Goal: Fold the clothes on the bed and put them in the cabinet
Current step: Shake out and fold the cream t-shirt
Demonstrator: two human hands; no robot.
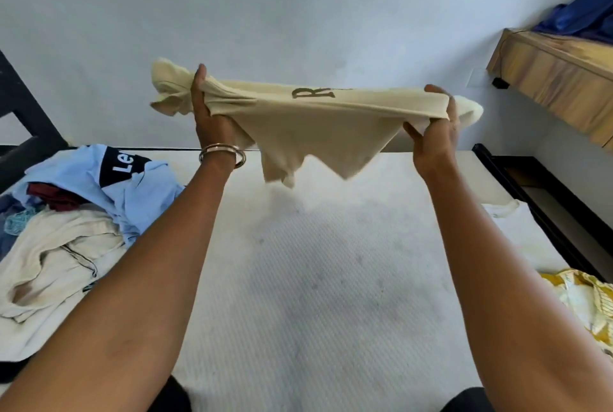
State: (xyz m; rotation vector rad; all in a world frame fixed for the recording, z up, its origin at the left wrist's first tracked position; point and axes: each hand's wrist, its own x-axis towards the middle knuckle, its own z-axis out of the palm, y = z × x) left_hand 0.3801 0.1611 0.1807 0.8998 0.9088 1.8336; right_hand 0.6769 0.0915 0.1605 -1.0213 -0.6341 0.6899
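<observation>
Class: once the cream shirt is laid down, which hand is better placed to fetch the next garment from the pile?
Left, probably. The left hand holds the cream shirt on the side where the clothes pile lies; the right hand is farther away.

Both forearms are bare, with no sleeves in view. The left wrist carries a plain silver metal bangle (222, 154), round and smooth.

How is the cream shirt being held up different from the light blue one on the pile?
The cream shirt hangs stretched in the air between the left hand and right hand; the light blue shirt lies crumpled on the bed. The cream shirt shows brown lettering, the blue a black patch with white letters. Neither is folded.
</observation>
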